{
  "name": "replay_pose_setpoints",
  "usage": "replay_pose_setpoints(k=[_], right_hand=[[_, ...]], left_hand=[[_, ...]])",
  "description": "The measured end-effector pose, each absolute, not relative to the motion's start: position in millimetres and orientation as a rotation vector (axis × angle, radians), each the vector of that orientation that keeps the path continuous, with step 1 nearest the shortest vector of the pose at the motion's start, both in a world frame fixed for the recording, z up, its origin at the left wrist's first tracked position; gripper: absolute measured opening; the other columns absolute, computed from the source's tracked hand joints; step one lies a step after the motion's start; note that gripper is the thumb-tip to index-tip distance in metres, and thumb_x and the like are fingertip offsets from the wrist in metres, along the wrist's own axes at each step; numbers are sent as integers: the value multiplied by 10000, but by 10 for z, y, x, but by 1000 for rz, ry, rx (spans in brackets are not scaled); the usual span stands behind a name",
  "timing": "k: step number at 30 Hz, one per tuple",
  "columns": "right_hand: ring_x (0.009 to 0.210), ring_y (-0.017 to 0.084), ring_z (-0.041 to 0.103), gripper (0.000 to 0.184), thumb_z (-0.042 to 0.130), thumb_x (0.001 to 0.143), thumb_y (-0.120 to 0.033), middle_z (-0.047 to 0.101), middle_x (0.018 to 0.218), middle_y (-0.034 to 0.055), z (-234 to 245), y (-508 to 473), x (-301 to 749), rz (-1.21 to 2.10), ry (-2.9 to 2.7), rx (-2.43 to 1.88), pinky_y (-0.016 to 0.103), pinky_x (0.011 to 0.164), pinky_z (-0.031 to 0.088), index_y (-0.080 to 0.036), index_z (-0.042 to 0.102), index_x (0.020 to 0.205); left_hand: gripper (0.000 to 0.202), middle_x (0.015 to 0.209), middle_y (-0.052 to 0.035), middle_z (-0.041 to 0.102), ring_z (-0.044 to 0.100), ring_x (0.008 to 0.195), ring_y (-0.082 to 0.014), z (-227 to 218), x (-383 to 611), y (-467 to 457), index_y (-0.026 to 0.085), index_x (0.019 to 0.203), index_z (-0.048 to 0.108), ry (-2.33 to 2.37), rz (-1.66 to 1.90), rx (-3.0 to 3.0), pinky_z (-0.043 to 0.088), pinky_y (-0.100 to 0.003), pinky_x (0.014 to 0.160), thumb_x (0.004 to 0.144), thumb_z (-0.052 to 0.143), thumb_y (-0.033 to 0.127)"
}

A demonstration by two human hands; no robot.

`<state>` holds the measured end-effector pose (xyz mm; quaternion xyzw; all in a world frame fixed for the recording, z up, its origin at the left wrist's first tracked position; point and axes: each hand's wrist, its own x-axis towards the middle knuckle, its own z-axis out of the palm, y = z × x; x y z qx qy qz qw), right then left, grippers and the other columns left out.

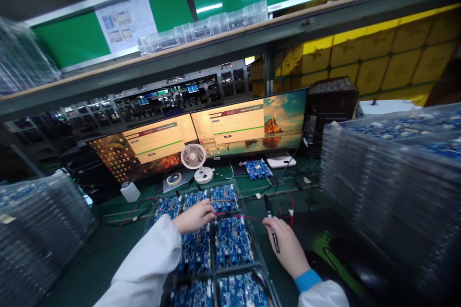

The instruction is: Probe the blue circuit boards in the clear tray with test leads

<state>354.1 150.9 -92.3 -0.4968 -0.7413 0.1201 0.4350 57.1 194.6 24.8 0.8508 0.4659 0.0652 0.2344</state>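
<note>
Above a clear tray [256, 249] of blue circuit boards [234, 240], my left hand [194, 217] is closed, its fingertips pinching a thin red and black cable [245, 216]. That cable runs right, toward my right hand [286, 244], which is closed around a dark marker pen [275, 241]. The pen slants up past my fingers. Whether the right fingertips also grip the cable's end, I cannot tell. A yellowish wire [221, 200] lies over a board just beyond my left fingers.
Tall stacks of clear trays stand at left [43, 235] and right [360, 187]. Two monitors [230, 129] are behind, with a small white fan [194, 157], a white bottle [130, 192] and a separate board panel [258, 169] before them. A shelf [216, 41] crosses above.
</note>
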Motion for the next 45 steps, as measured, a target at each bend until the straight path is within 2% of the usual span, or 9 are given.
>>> replay_pose_setpoints(k=[10, 17, 22, 28, 32, 37, 40, 42, 45], right_hand=[[991, 262, 563, 310, 350, 825, -197, 582, 1038, 106, -1071, 1575, 3631, 294, -1738, -1357, 407, 850, 460, -209, 544, 1067], [886, 206, 604, 429, 403, 680, -69, 603, 984, 50, -958, 1488, 3587, 449, -1821, -1384, 291, 719, 466, -249, 551, 1040], [852, 210, 612, 387, 448, 659, -83, 629, 919, 23, -938, 1470, 3536, 522, -1833, -1365, 293, 732, 460, -263, 576, 978], [796, 223, 615, 260, 471, 714, -173, 631, 820, 13, -963, 1468, 3504, 571, -1805, -1363, 294, 663, 462, -265, 570, 937], [853, 223, 621, 257, 406, 770, -208, 636, 899, 40, -974, 1478, 3505, 563, -1777, -1335, 310, 701, 476, -253, 555, 975], [968, 236, 615, 265, 405, 835, -273, 630, 1011, 87, -988, 1480, 3499, 542, -1749, -1268, 336, 803, 501, -228, 558, 1047], [1005, 239, 611, 277, 382, 875, -302, 631, 1049, 101, -1003, 1485, 3488, 517, -1714, -1244, 357, 846, 511, -212, 550, 1077], [1042, 235, 601, 275, 381, 888, -316, 623, 1110, 107, -1011, 1492, 3476, 497, -1687, -1232, 375, 892, 504, -208, 535, 1088], [1140, 222, 554, 255, 364, 906, -317, 554, 1271, 119, -1008, 1499, 3451, 472, -1670, -1198, 380, 949, 485, -209, 510, 1084]], left_hand=[[203, 963, -73, 526, 531, 878, -187, 40, 481, 2384, 169, 856, 578, 1432, 360, 2378, 429, -330, 880, 858, 375, 161], [122, 895, -68, 605, 564, 891, -207, -23, 597, 2443, 175, 806, 600, 1499, 465, 2250, 432, -332, 874, 767, 490, 140], [202, 867, -44, 630, 602, 714, -154, -133, 499, 2408, 153, 934, 601, 1477, 498, 2085, 484, -285, 711, 814, 449, 209], [383, 784, 26, 559, 491, 548, -75, -174, 492, 2402, 185, 1203, 459, 1298, 769, 1740, 413, -231, 570, 837, 446, 295], [287, 690, 51, 523, 403, 469, -61, -52, 617, 2312, 174, 1015, 465, 1244, 749, 1621, 331, -227, 502, 772, 517, 318], [66, 757, 23, 534, 470, 643, -103, 273, 769, 1999, 178, 797, 525, 1093, 561, 1747, 388, -252, 645, 751, 508, 222], [160, 888, -7, 573, 509, 940, -172, 466, 830, 1800, 198, 848, 621, 1070, 360, 2022, 371, -303, 895, 813, 465, 190], [215, 941, -15, 575, 441, 1116, -207, 565, 864, 1695, 230, 918, 647, 1051, 230, 2126, 299, -339, 1018, 862, 440, 215], [263, 928, -23, 529, 457, 1050, -196, 672, 913, 1572, 243, 970, 663, 1036, 123, 2190, 343, -329, 989, 901, 410, 257]])
